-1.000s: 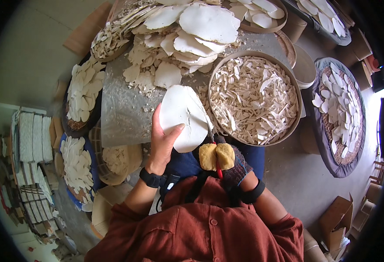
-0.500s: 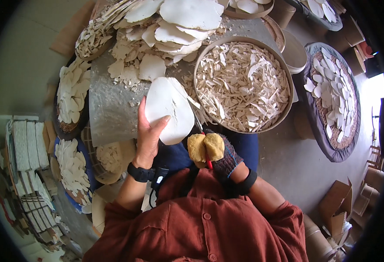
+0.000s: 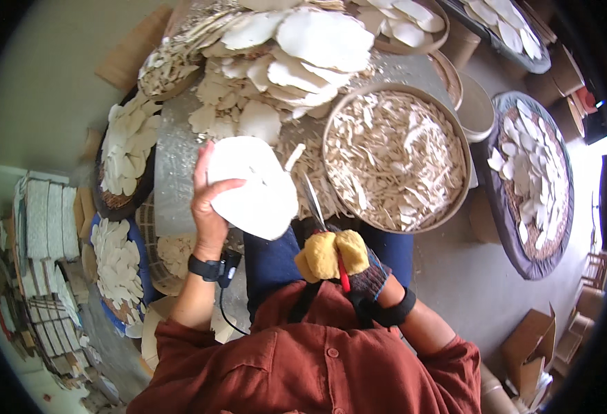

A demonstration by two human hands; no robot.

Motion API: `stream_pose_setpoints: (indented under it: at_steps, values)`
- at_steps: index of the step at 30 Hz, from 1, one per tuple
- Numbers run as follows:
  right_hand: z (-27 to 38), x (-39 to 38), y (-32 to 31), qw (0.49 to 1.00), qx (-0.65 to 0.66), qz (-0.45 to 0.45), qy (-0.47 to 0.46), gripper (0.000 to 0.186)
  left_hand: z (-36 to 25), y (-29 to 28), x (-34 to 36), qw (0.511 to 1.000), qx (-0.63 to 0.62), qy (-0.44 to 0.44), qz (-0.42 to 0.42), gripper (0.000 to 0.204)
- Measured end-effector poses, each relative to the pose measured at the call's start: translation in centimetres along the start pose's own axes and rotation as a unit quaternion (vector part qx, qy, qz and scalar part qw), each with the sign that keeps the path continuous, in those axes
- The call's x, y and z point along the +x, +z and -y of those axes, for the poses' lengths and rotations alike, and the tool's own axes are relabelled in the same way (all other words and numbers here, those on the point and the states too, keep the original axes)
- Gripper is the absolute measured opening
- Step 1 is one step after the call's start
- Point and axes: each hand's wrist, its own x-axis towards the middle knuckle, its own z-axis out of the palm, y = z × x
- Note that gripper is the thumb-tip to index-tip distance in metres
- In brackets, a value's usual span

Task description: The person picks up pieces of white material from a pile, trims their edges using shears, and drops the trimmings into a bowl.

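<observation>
My bare left hand (image 3: 209,196) grips a thin, flat, white rounded slice (image 3: 252,196) by its left edge, thumb on top and fingers beneath. What it is made of I cannot tell. In a dark knitted glove, my right hand (image 3: 369,272) is closed round red-handled shears (image 3: 313,199) padded with yellow foam (image 3: 332,252). The blades point up and away, just right of the slice and apart from it. A loose pale strip (image 3: 294,157) shows beyond the slice's right edge. Right of the blades, a round tray (image 3: 327,155) is full of cut white strips (image 3: 396,159).
Stacked white slices (image 3: 317,45) and broken bits lie at the back of the metal-topped table (image 3: 172,193). Slice-covered round trays stand at the left (image 3: 127,148) and right (image 3: 534,172). A white bucket (image 3: 479,114) is behind the strip tray; a cardboard box (image 3: 530,345) sits at lower right.
My left hand has moved left with the slice, turning it. The shears have come away from its right edge, and more of their blades shows. The whole view has shifted slightly.
</observation>
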Motion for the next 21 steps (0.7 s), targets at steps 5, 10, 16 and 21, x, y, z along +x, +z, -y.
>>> stream_pose_setpoints:
  at_steps: [5, 10, 16, 21]
  values:
    - [-1.1, -0.3, -1.1, 0.993, 0.117, 0.020, 0.023, 0.028, -0.3, 0.6, -0.4, 0.998, 0.053, 0.039, 0.013, 0.013]
    - [-1.9, -0.1, -1.4, 0.999, 0.047, -0.008, 0.026, 0.036, -0.7, 0.6, -0.4, 0.998, 0.054, 0.026, 0.011, 0.013]
    - [-1.3, -0.2, 0.3, 0.999, -0.010, -0.029, 0.028, 0.036, -0.4, 0.3, -0.5, 0.997, 0.062, 0.034, 0.033, 0.013]
    - [-1.2, -1.3, 1.5, 0.996, -0.054, -0.077, 0.008, 0.027, -0.7, 0.2, -0.4, 0.993, 0.100, 0.053, 0.039, 0.013]
